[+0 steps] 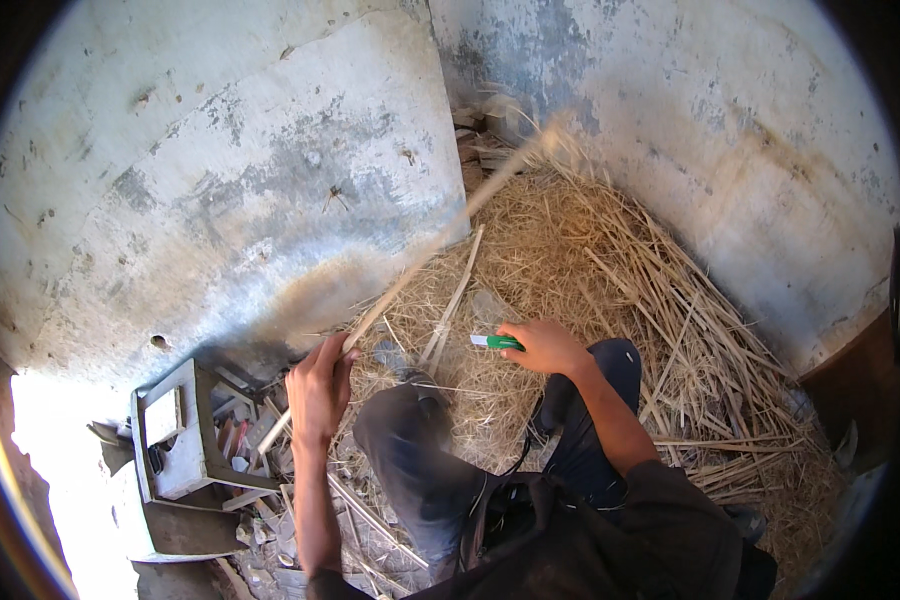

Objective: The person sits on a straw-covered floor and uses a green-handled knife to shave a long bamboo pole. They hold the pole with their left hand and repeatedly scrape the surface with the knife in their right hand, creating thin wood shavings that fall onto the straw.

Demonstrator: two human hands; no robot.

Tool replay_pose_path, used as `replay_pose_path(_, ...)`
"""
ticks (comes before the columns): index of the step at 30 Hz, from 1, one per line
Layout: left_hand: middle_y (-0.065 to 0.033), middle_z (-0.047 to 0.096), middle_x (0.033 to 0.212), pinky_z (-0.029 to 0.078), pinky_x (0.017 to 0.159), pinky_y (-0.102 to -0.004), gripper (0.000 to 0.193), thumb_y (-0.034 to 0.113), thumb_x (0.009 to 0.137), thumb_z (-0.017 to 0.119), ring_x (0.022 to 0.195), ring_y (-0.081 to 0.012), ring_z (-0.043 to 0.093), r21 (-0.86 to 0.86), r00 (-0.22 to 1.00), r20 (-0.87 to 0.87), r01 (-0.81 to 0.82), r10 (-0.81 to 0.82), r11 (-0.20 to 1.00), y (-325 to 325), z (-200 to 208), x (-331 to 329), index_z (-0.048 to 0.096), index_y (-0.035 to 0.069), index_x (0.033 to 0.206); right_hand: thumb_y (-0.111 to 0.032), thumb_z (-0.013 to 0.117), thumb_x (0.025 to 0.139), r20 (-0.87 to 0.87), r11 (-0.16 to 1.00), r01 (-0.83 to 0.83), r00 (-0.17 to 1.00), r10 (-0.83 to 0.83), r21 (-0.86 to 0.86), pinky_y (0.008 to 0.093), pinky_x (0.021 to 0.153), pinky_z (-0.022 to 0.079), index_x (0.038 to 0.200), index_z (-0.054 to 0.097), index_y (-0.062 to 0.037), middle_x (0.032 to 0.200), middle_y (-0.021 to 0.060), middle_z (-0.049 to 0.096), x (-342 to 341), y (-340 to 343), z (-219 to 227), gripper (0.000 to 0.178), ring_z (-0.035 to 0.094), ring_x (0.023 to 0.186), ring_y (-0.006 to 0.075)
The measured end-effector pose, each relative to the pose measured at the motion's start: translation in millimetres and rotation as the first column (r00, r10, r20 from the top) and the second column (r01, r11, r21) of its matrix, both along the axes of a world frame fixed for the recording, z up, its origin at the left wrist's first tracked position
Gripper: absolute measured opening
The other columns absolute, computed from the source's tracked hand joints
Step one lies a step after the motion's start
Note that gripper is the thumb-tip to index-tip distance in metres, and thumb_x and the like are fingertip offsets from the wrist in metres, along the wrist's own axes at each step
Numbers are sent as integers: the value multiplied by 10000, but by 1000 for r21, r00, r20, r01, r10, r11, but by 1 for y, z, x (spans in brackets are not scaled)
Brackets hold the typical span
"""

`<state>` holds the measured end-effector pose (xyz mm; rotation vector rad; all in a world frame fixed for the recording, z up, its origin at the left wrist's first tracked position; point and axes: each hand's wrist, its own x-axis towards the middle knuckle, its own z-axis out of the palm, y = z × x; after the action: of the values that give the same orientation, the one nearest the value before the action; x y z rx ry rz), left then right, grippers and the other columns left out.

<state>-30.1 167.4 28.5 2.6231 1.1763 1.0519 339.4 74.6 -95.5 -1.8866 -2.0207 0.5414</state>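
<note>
My L hand [315,390] curls its fingers round a long stick [420,264] at the straw pile [545,245]'s left edge, near the stick's low end, prob. so the rest can reach out. It slants away & right, blurry tip over the pile's back. My R hand [548,350]'s fingers grip a green knife [502,342] above the pile, blade left, prob. held apart for safety.
</note>
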Motion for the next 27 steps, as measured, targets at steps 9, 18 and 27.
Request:
replay_pose_path(9,-94,703,947,563,572,-456,262,376,1135,539,701,-330,723,186,811,-558,331,-177,925,122,1,20,680,164,1199,-325,736,1012,44,991,-20,999,26,-132,499,746,567,1338,691,-175,902,100,742,-11,0,-5,362,738,848,309)
replay_pose_path(18,-182,737,737,591,571,-498,334,408,1135,557,665,-380,755,408,789,-401,-300,465,862,253,-19,-83,706,116,1069,-311,741,1017,63,994,-21,998,28,-109,498,802,560,1301,695,-164,962,96,736,-6,-4,-16,323,725,977,307)
replay_pose_path(27,-154,697,669,544,483,-497,298,358,1151,522,541,-375,682,324,834,-379,-286,401,902,236,-63,-106,734,149,1162,-271,734,1013,37,980,-100,993,108,-173,510,806,553,1291,689,-133,928,118,736,-32,6,-6,313,725,922,325)
